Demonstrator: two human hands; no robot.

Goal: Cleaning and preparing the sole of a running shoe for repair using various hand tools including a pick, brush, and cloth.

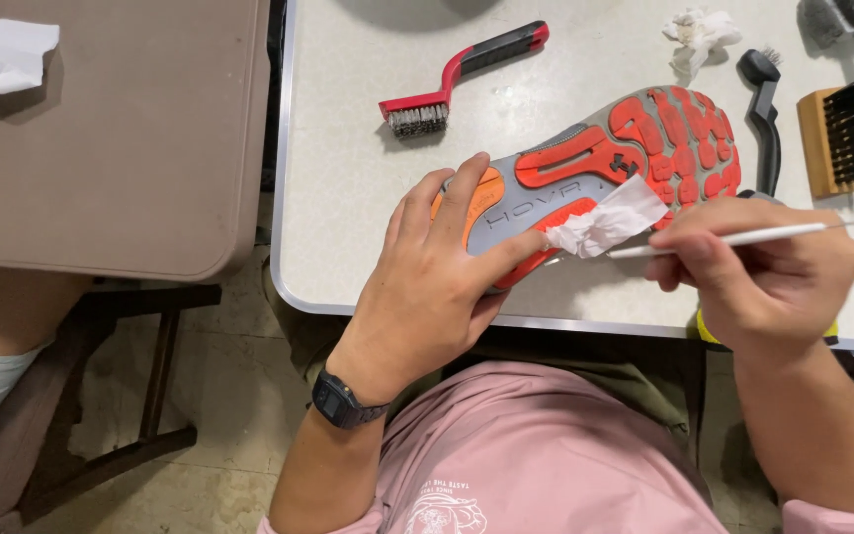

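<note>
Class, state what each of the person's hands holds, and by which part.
Left hand grips the shoe at its heel end. Right hand pinches a thin white stick along its middle.

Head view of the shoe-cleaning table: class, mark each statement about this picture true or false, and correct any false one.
1. The shoe lies sole up on the table. True.
2. The left hand holds the shoe at its heel end. True.
3. The right hand holds the red-handled wire brush. False: that brush lies untouched on the table; the right hand holds a thin white stick.
4. A crumpled white tissue rests on the sole. True.
5. The wooden brush with black bristles lies left of the shoe. False: it lies to the shoe's right.
6. The left wrist is bare. False: it wears a dark watch.
</note>
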